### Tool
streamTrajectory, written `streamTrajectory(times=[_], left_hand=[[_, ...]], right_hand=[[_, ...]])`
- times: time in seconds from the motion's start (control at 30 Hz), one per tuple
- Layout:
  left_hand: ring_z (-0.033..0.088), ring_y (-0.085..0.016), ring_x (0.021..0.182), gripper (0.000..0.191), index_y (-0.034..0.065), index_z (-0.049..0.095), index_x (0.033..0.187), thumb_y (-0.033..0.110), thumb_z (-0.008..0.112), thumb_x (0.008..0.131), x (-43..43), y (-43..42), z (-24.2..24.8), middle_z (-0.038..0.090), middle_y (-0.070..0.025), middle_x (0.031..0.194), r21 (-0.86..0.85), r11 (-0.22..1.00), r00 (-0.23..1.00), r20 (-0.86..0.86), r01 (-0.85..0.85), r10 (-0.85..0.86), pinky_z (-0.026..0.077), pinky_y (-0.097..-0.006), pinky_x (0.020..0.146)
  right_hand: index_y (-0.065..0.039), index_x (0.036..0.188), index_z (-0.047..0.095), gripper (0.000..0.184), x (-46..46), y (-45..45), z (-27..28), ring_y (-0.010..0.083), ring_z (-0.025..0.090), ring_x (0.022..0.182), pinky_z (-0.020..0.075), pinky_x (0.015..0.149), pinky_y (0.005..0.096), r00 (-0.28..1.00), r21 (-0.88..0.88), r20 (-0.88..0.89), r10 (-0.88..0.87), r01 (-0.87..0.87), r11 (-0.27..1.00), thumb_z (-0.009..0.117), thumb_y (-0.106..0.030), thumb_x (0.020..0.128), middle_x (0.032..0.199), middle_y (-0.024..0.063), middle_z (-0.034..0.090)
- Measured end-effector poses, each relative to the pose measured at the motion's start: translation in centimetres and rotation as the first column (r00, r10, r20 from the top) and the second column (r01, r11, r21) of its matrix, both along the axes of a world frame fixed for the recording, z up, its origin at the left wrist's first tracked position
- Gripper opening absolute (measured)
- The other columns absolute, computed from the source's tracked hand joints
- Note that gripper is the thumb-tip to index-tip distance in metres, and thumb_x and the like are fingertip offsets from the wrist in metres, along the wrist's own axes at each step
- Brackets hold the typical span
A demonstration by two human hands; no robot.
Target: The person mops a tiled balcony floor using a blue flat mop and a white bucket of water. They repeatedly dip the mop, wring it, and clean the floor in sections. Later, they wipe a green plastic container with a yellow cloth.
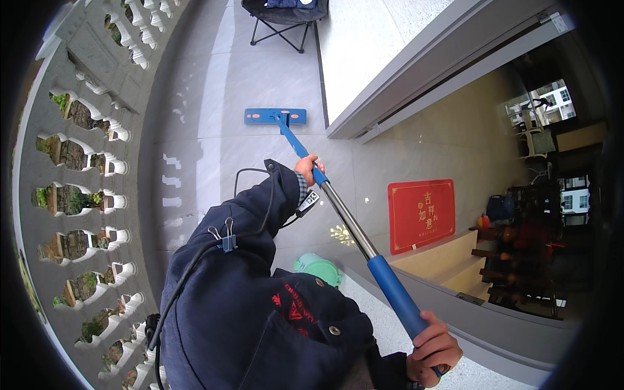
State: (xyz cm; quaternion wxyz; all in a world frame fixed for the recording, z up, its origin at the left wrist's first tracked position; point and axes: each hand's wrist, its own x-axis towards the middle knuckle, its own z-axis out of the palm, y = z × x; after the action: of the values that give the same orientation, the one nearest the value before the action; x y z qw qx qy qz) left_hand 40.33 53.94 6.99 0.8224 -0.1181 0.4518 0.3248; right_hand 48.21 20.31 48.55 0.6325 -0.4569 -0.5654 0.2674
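A flat mop with a blue rectangular head rests on the grey tiled floor, ahead of me. Its handle, part blue plastic and part shiny metal tube, slants down to the lower right. My left hand grips the blue lower part of the handle, nearer the head. Around the blue grip at the top end, my right hand is closed. A small cable controller with buttons hangs by my left wrist, and a binder clip holds a black cable on my dark sleeve.
A white balustrade runs along the left. A folding chair stands at the top. To the right are a grey door frame, a red doormat and a dark glossy interior with furniture. Near my body sits a green plastic container.
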Motion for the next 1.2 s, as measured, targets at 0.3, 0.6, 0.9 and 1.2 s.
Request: streamTrajectory(times=[0.3, 0.6, 0.9, 1.2], left_hand=[[0.060, -0.045, 0.093, 0.021, -0.0062, 0.036, 0.098, 0.006, 0.050, 0.087, 1.6, 14.4, -0.7, 0.046, -0.0190, 0.097, 0.180, 0.960, 0.969, 0.167, -0.214, 0.184, 0.057, -0.0483, 0.081], [0.063, -0.036, 0.073, 0.021, 0.0008, 0.034, 0.093, -0.001, 0.053, 0.085, 1.7, 23.8, -7.6, 0.040, -0.0118, 0.091, 0.343, 0.922, 0.982, 0.109, -0.182, 0.153, 0.062, -0.0415, 0.068], [0.050, -0.022, 0.053, 0.030, 0.0116, 0.031, 0.097, -0.004, 0.050, 0.079, 3.7, 22.9, -11.3, 0.041, -0.0132, 0.085, 0.369, 0.929, 0.988, -0.147, 0.023, 0.034, 0.043, -0.0304, 0.038], [0.050, -0.022, 0.049, 0.028, 0.0082, 0.031, 0.100, -0.005, 0.046, 0.080, 5.5, 17.0, -8.4, 0.042, -0.0139, 0.082, 0.353, 0.930, 0.972, -0.234, 0.100, -0.016, 0.042, -0.0338, 0.035]], right_hand=[[-0.008, 0.064, 0.052, 0.010, 3.2, 12.3, -6.4, 0.0284, 0.059, 0.084, 0.0305, 0.102, 0.0519, 0.962, -0.270, 0.136, 0.236, -0.193, 0.943, 0.059, -0.006, 0.058, 0.071, 0.0058, 0.059], [-0.005, 0.064, 0.053, 0.015, 2.5, 22.8, -17.2, 0.0300, 0.060, 0.089, 0.0333, 0.101, 0.0516, 0.891, -0.274, 0.216, 0.400, -0.338, 0.900, 0.055, 0.005, 0.053, 0.076, 0.0057, 0.057], [-0.004, 0.065, 0.055, 0.005, 1.5, 22.8, -19.9, 0.0267, 0.060, 0.071, 0.0390, 0.093, 0.0547, 0.982, -0.229, 0.099, 0.163, -0.137, 0.964, 0.060, -0.004, 0.063, 0.067, 0.0067, 0.058], [-0.007, 0.058, 0.046, 0.027, -0.8, 18.7, -18.2, 0.0218, 0.052, 0.050, 0.0449, 0.072, 0.0483, 0.988, -0.052, 0.097, -0.124, 0.129, 0.990, 0.057, -0.024, 0.077, 0.051, 0.0048, 0.050]])
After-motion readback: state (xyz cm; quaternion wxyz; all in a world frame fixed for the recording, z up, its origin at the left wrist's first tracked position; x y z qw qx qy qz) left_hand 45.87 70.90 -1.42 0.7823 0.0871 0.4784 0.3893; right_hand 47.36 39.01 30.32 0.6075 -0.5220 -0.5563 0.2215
